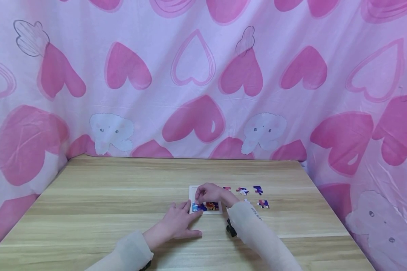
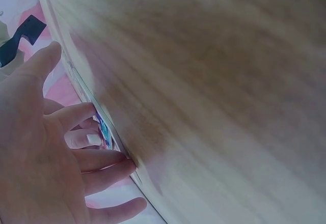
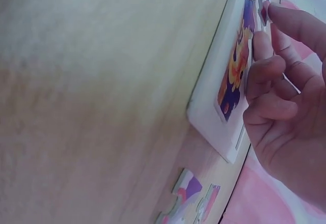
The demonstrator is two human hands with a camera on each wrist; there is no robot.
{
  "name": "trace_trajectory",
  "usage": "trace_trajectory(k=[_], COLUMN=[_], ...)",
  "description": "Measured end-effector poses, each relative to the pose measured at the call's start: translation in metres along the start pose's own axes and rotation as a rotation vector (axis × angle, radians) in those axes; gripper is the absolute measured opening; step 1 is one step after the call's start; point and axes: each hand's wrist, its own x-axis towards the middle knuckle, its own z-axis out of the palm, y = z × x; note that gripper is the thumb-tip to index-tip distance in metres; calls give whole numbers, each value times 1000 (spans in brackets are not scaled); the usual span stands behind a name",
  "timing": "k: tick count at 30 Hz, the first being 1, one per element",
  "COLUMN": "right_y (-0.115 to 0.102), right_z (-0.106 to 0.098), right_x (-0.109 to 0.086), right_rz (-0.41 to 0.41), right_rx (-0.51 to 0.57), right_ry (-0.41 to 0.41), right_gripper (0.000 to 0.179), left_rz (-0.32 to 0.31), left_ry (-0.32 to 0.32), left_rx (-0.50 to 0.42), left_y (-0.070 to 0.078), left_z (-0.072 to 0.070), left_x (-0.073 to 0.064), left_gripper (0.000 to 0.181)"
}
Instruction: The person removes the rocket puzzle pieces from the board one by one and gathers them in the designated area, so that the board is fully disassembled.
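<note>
A white puzzle tray [image 1: 216,213] lies on the table, its near part filled with joined jigsaw pieces [image 1: 210,206] in blue, purple and orange. My right hand [image 1: 208,192] is over the tray's left side. In the right wrist view its thumb and finger pinch a small jigsaw piece [image 3: 263,13], close over the filled part. My left hand [image 1: 178,222] rests at the tray's near left corner, fingers extended and touching its border, thumb spread out on the table side. The right hand covers much of the tray's upper area in the head view.
Right of the tray lie several loose jigsaw pieces, among them a purple one [image 1: 257,190], a pink and white one [image 1: 242,191] and a dark one [image 1: 263,204]. The wooden table [image 1: 122,195] ends at a pink heart-patterned curtain [image 1: 193,120].
</note>
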Motion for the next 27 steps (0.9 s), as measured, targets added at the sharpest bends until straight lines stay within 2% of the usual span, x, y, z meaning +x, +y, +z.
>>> trace_trajectory(k=[9,19,27], right_y=[4,15,27], right_z=[0,-5,-17], right_x=[0,-2,-16], right_rz=[-24,-38,-29], right_rx=[39,109,156], right_ry=[-10,59,93], right_gripper=[7,10,11], left_rz=[-3,1,-3], left_ry=[-11,-6,-2], left_rx=[-1,6,10], left_y=[0,1,1], left_z=[0,-1,-2], left_x=[0,0,0], left_gripper=[71,71,71])
